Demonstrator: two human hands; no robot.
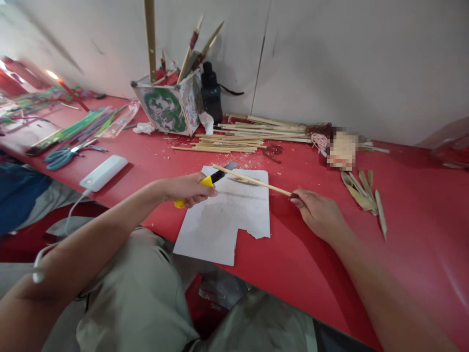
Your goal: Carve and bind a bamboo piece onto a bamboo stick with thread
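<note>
My left hand [188,189] is closed round the yellow handle of a utility knife [206,183], its blade pointing up and to the right. In my right hand [315,211] is the dark end of a thin bamboo stick [256,181]; the stick slants up to the left, its far tip near the blade. I cannot tell whether blade and stick touch. Beneath them lies a white sheet of paper [212,230] with a torn lower edge and dark marks near its top.
Bamboo sticks [234,143] and shavings lie behind the paper. A dragon-patterned box [164,110] holds pointed sticks beside a black bottle [211,95]. At left are a white power bank [104,173], scissors [66,155] and a lit candle [71,93]. Dry leaf pieces [361,195] lie at right.
</note>
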